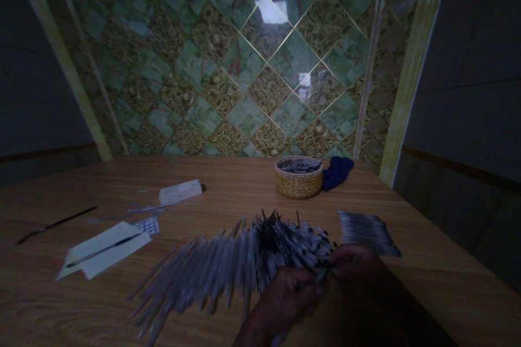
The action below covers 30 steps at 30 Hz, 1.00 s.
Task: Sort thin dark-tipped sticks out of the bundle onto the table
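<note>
A large fan-shaped heap of pens (220,260), pale see-through barrels with dark ends, lies in front of me. Over its right edge, my left hand (285,298) is closed on one pen (321,274), its fingers pinching the barrel. My right hand (358,265) is closed too, its thumb and fingertips at the dark end of the same pen. Dim light and blur hide exactly how the fingertips grip. Just beyond my right hand lies a neat flat row of pens (368,233), side by side.
A woven basket (298,181) of pens stands at the back, touching a dark blue cloth (337,172). A white box (180,192) lies back left. Nearer are paper sheets (101,260) with a dark pen (106,249), and a thin black stick (57,225). A tiled wall (260,92) borders the table.
</note>
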Motion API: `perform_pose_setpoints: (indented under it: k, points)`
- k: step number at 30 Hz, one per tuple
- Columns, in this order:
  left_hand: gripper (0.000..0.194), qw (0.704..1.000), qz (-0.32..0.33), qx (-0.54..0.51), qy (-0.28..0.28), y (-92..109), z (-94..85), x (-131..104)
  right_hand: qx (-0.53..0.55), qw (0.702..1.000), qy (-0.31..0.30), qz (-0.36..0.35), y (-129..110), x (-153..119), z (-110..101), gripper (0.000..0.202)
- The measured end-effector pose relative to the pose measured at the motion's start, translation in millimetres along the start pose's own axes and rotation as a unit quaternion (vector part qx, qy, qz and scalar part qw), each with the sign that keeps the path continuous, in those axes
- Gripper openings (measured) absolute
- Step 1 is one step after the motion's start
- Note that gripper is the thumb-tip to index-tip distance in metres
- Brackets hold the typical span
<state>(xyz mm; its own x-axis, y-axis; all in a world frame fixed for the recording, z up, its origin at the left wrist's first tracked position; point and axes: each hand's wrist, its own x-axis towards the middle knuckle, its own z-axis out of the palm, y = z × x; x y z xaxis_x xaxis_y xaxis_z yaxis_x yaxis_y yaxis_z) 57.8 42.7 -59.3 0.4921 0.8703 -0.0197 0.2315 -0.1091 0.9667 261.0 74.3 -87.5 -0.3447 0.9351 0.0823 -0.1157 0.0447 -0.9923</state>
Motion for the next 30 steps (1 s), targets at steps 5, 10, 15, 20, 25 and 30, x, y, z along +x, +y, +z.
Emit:
perform_pose_setpoints:
  k: [5,10,15,20,25,30]
  points:
    - [0.033,1.0,0.014,0.004,-0.02,-1.0,1.6,-0.4,-0.016,0.999,-0.033,-0.007,2.5,1.7,-2.2,0.034]
    - [0.031,1.0,0.007,0.016,-0.017,-4.4,2.2,0.4,-0.005,1.0,-0.02,0.002,3.8,-1.0,2.9,0.039]
    - [0.03,1.0,-0.009,0.014,-0.025,1.4,2.8,-1.9,-0.017,0.999,-0.018,0.024,-0.3,-3.9,5.7,0.038]
    - [0.033,0.999,-0.014,0.029,-0.031,-0.3,3.0,-1.2,-0.042,0.998,-0.04,0.031,-2.6,-4.1,4.5,0.034]
    - [0.038,0.996,-0.039,0.059,-0.06,-8.0,1.8,0.3,-0.135,0.989,-0.062,0.01,-3.0,-2.9,-0.6,0.032]
    - [0.04,0.995,-0.037,0.057,-0.072,-5.1,0.7,-2.0,-0.156,0.986,-0.063,0.009,3.9,-2.5,-2.0,0.031]
